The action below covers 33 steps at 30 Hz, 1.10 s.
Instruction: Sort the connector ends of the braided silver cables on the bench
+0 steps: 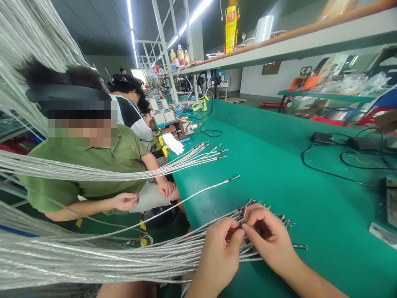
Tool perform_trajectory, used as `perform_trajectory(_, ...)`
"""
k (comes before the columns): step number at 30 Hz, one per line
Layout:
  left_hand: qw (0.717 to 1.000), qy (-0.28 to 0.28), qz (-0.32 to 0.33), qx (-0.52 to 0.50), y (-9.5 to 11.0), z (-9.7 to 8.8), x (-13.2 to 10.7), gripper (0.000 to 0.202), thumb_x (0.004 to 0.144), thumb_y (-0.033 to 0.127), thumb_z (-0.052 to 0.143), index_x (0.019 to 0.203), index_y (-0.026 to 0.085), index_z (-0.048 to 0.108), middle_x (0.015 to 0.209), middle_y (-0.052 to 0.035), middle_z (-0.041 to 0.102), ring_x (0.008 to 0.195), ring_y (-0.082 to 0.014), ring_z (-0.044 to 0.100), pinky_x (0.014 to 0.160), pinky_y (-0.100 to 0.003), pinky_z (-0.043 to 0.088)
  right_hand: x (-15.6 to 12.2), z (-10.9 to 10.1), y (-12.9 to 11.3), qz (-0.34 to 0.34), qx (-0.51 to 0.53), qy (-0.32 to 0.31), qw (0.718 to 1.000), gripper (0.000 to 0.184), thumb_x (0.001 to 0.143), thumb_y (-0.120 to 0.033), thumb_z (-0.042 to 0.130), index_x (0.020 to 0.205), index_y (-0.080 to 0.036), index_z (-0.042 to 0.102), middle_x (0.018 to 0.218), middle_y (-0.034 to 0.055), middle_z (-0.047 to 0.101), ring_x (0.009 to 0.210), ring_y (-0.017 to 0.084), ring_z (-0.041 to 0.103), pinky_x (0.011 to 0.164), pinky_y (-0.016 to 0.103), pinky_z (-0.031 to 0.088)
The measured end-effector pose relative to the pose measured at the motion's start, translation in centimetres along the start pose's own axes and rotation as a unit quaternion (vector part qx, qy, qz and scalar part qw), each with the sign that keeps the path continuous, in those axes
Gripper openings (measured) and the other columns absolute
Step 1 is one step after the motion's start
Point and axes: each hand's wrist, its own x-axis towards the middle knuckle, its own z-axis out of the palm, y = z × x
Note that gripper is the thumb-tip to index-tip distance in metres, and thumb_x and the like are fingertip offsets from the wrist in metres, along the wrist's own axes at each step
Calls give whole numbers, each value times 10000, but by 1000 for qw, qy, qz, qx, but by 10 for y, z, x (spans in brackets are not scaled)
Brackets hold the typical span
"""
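My left hand (221, 248) and my right hand (269, 234) meet over the near edge of the green bench, thumbs and fingertips pinched together. Between them is the stripped end of a braided cable, where thin dark red, white and black wires (244, 213) fan upward. The left fingers hide most of that cable's sheath. Under both hands runs a thick bundle of silvery braided cables (161, 258), with several bare wire ends showing past the right hand. Beyond them, a single braided cable (201, 190) lies apart, its split end on the bench.
Another cable bundle (173, 167) crosses the bench's left edge before a seated person in a green shirt (93, 165). A white glove (173, 143) lies near a small machine (182, 129). Black adapters (321, 138) with cords sit at right. A shelf (294, 47) overhangs the back.
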Motion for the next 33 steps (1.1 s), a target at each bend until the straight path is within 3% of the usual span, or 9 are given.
perform_trajectory(3, 1000, 5, 2, 8, -2, 1, 0, 247, 951, 353, 480, 828, 175, 600, 791, 5, 597, 745, -116, 518, 684, -227, 352, -1, 0, 1, 5, 8, -1, 1000, 199, 948, -215, 591, 787, -245, 480, 868, 25, 542, 806, 208, 536, 671, 348, 435)
perform_trajectory(12, 1000, -5, -10, 21, -3, 3, -5, 243, 961, 364, 452, 871, 196, 602, 885, -9, 640, 834, -140, 555, 746, -246, 372, -6, 4, 3, 43, 24, -24, 999, 126, 1016, -257, 437, 894, -262, 404, 942, 34, 510, 864, 212, 495, 729, 352, 418)
perform_trajectory(22, 999, 43, -26, 13, -13, 6, -4, 283, 922, 415, 498, 834, 177, 624, 800, -42, 652, 806, -176, 580, 719, -260, 406, -1, -2, 10, 77, 144, -29, 986, 231, 1001, -284, 481, 837, -269, 318, 886, -7, 471, 806, 201, 411, 713, 314, 359)
perform_trajectory(28, 995, 89, -32, 14, -25, 14, -4, 351, 895, 507, 497, 820, 191, 631, 778, -53, 650, 777, -188, 576, 665, -258, 427, 2, -6, 16, 73, 206, 14, 976, 261, 977, -295, 535, 838, -271, 316, 859, -18, 452, 785, 197, 381, 699, 301, 339)
perform_trajectory(33, 995, 56, -35, 69, -29, 8, -5, 363, 887, 520, 506, 860, 182, 635, 862, -74, 646, 819, -204, 563, 753, -304, 414, 6, -9, 14, 63, 215, 10, 974, 254, 983, -309, 530, 847, -272, 318, 847, -25, 436, 768, 193, 354, 686, 294, 324)
